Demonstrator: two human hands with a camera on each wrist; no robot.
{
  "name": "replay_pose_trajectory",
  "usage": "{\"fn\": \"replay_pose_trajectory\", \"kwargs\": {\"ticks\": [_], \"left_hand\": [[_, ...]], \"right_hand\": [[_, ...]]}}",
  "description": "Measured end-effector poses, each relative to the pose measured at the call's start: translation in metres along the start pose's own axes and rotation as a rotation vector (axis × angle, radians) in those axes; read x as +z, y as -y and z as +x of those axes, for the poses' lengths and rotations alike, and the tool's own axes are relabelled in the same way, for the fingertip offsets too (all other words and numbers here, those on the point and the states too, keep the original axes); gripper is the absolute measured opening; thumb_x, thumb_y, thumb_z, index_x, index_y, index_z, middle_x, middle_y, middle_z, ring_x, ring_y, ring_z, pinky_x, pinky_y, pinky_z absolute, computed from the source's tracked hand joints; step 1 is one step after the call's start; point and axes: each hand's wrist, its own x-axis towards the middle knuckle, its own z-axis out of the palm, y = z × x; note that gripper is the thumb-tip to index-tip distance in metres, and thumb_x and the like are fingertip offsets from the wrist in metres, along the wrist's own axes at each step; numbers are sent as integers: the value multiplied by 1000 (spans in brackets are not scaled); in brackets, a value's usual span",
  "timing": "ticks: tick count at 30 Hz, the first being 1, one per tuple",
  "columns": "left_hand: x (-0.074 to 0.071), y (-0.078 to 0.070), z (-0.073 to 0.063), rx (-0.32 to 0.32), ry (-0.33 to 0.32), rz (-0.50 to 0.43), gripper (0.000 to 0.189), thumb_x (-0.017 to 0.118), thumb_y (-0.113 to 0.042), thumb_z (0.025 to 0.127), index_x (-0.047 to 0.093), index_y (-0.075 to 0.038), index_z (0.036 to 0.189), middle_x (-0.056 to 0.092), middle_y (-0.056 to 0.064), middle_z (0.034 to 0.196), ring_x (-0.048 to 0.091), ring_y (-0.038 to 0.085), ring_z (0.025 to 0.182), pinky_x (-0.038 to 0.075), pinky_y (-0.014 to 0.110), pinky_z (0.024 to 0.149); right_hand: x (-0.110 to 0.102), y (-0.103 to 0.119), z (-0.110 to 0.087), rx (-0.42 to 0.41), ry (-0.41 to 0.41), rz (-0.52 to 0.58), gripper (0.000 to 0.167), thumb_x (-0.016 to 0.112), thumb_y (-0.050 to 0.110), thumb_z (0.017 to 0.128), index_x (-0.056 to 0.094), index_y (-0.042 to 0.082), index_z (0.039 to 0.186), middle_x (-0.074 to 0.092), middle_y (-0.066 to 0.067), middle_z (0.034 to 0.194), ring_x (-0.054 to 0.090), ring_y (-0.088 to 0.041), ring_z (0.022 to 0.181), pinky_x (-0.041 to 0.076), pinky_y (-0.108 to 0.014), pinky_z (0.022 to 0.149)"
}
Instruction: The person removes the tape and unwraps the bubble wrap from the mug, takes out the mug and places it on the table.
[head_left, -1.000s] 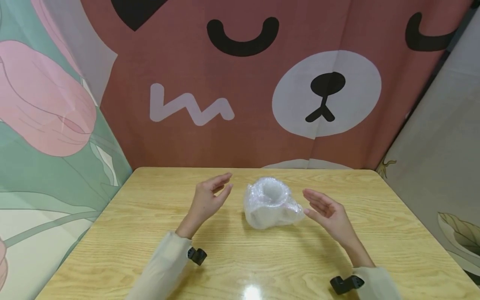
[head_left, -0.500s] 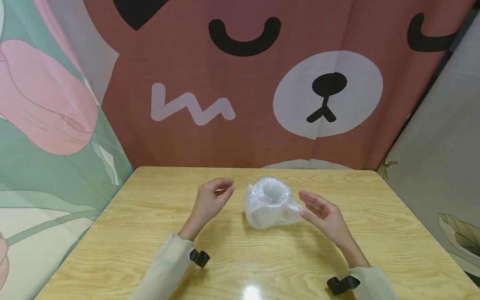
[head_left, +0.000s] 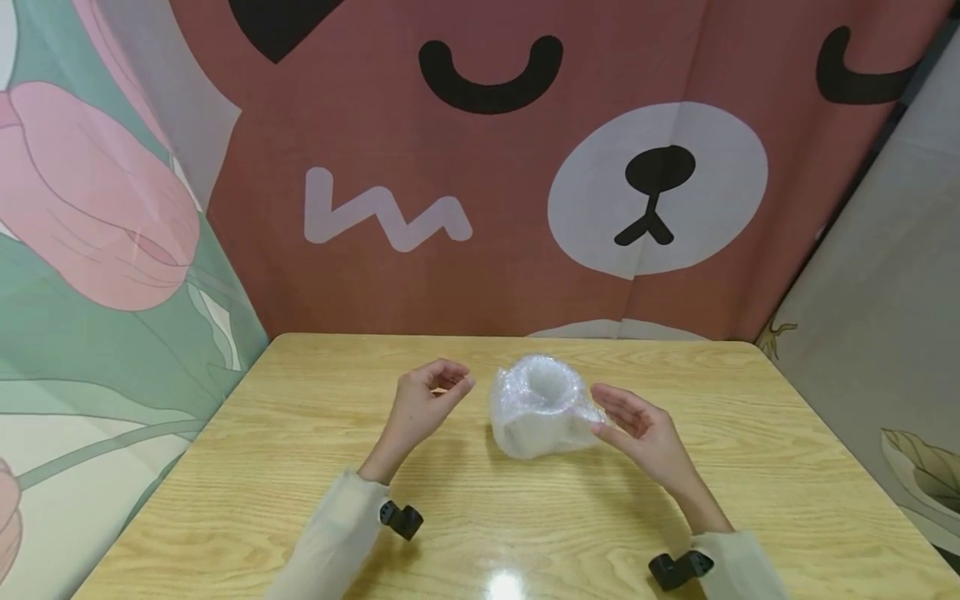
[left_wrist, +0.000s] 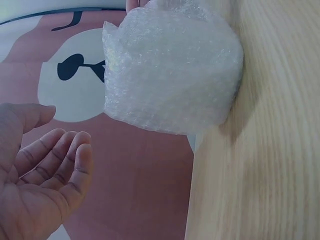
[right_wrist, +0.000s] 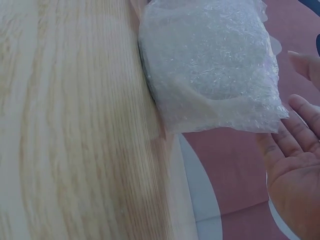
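Bubble-wrapped package (head_left: 534, 429) mid-frame, left hand (head_left: 422, 404) and right hand (head_left: 643, 435) flanking, relaxed, gripping nothing. Looks like approach; next calls for closing in.

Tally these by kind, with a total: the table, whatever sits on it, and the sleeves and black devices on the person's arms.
Bubble-wrapped bundle: 1
Wooden table: 1
Cream sleeves: 2
Black wrist devices: 2
Total: 6

Whitish bubble wrap (head_left: 536, 429), yellow wood-grained tabletop (head_left: 517, 517), bear-print backdrop (head_left: 420, 292)
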Motion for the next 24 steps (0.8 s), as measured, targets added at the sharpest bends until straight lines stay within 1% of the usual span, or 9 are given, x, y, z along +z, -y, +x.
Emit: {"fn": "replay_pose_trajectory", "kwargs": {"ticks": [3, 8, 13, 18, 24], "left_hand": [[1, 1, -1, -19, 6, -13, 13, 73, -18, 89, 72, -8, 96, 67, -3, 81, 64, 13, 72, 54, 26, 60], [5, 2, -3, -51, 20, -42, 12, 73, -16, 88, 70, -7, 95, 66, -1, 78, 64, 15, 68, 52, 26, 55], [8, 2, -4, -61, 45, -53, 12, 72, -17, 89, 69, -7, 94, 66, -2, 79, 64, 14, 68, 53, 28, 55], [13, 3, -5, -97, 70, -76, 10, 72, -17, 89, 69, -9, 93, 67, -2, 80, 65, 15, 68, 55, 29, 58], [17, 4, -5, -112, 89, -86, 8, 71, -17, 90, 71, -10, 92, 68, -2, 82, 65, 15, 69, 56, 29, 60]], "right_hand": [[1, -1, 0, 3, 5, -5, 48, 68, -4, 87, 52, -8, 133, 53, -26, 133, 54, -28, 122, 43, -23, 99], [2, -2, 1, 10, 6, -16, 49, 69, -3, 87, 51, -7, 133, 53, -25, 134, 53, -28, 122, 42, -22, 99], [4, -2, 3, 15, 8, -25, 50, 70, -2, 87, 52, -6, 134, 53, -22, 134, 53, -30, 122, 43, -21, 98], [6, -3, 5, 37, -1, -30, 53, 71, 0, 87, 51, -4, 135, 52, -21, 136, 51, -29, 124, 43, -21, 98], [8, -4, 8, 61, -1, -20, 55, 72, 2, 87, 49, -5, 137, 50, -20, 138, 48, -33, 127, 41, -21, 99]]}}
